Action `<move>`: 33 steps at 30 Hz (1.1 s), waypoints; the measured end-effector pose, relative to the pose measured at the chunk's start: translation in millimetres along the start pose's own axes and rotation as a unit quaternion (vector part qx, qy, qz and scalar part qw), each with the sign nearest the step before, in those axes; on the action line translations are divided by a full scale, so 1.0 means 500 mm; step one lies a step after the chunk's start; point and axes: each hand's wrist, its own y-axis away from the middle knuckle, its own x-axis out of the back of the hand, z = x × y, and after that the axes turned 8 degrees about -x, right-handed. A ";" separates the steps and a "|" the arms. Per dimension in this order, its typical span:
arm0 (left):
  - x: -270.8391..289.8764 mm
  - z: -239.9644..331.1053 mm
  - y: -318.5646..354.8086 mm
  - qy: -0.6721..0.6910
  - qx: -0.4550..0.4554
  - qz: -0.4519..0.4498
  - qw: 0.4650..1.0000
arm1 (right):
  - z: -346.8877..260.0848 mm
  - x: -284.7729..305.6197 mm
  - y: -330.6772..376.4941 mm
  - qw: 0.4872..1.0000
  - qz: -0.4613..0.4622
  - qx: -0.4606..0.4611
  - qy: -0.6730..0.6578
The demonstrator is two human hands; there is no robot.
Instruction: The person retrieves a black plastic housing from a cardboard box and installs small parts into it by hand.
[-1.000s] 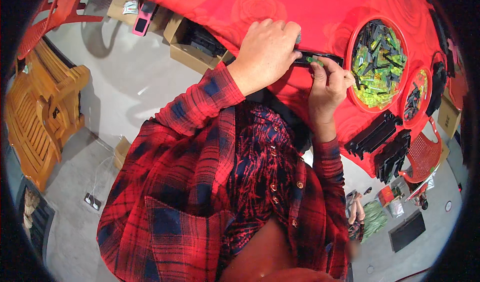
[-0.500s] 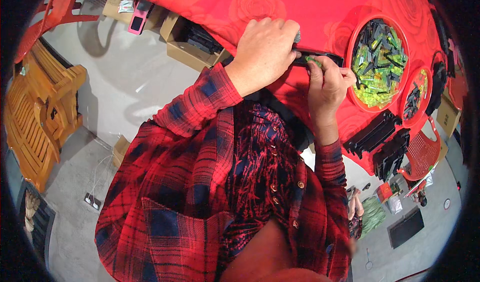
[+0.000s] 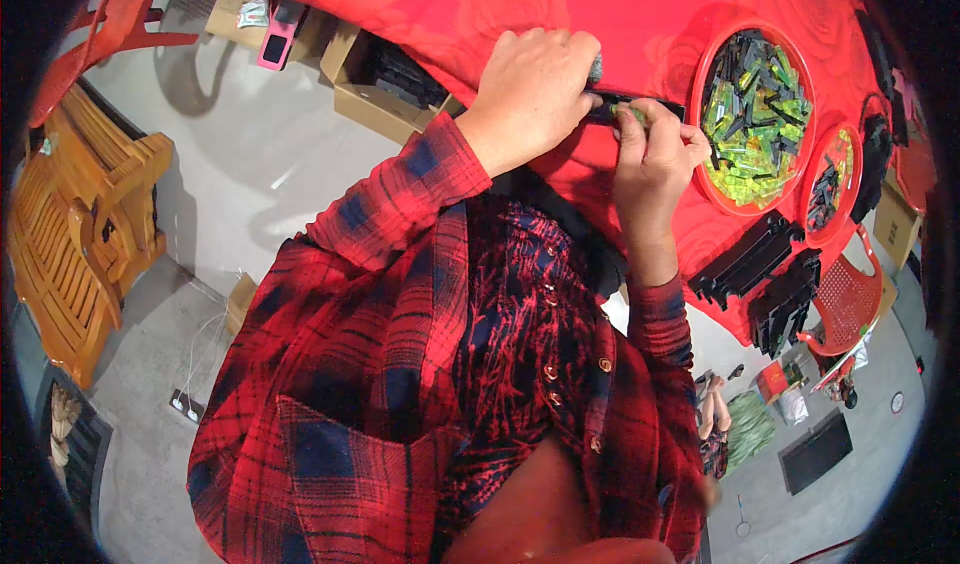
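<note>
My left hand (image 3: 532, 92) is closed around one end of a long black plastic strip (image 3: 672, 110) above the red cloth. A small grey, rough-looking bit (image 3: 595, 70) shows beside its fingers; what it belongs to is hidden. With thumb and forefinger, my right hand (image 3: 655, 159) pinches a small green clip-like piece (image 3: 630, 113) against the strip. Right of that hand stands a round red basket (image 3: 701, 54), filled with green-yellow and black plastic pieces (image 3: 757, 114). A smaller red basket (image 3: 858, 154) next to it holds similar pieces.
Two stacks of black strips, one (image 3: 745, 260) nearer and another (image 3: 787, 304) beside it, lie at the table's right edge. An open cardboard box (image 3: 375, 114) with black parts is at the left. A wooden bench (image 3: 75, 234) and a red chair (image 3: 845, 299) stand farther off.
Both hands have shifted very slightly upward in the picture, with the strip and green piece still in them. The view has moved a little; the grips look the same.
</note>
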 end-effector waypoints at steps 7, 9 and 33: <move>0.002 0.000 -0.001 -0.002 -0.011 0.000 1.000 | -0.002 -0.011 0.011 0.997 0.049 -0.036 -0.056; 0.002 0.001 -0.001 -0.008 -0.007 -0.001 1.000 | -0.002 -0.011 0.010 0.996 0.052 -0.034 -0.057; -0.001 -0.003 -0.010 0.018 0.008 -0.007 1.000 | -0.004 -0.014 -0.003 0.997 0.061 -0.015 -0.053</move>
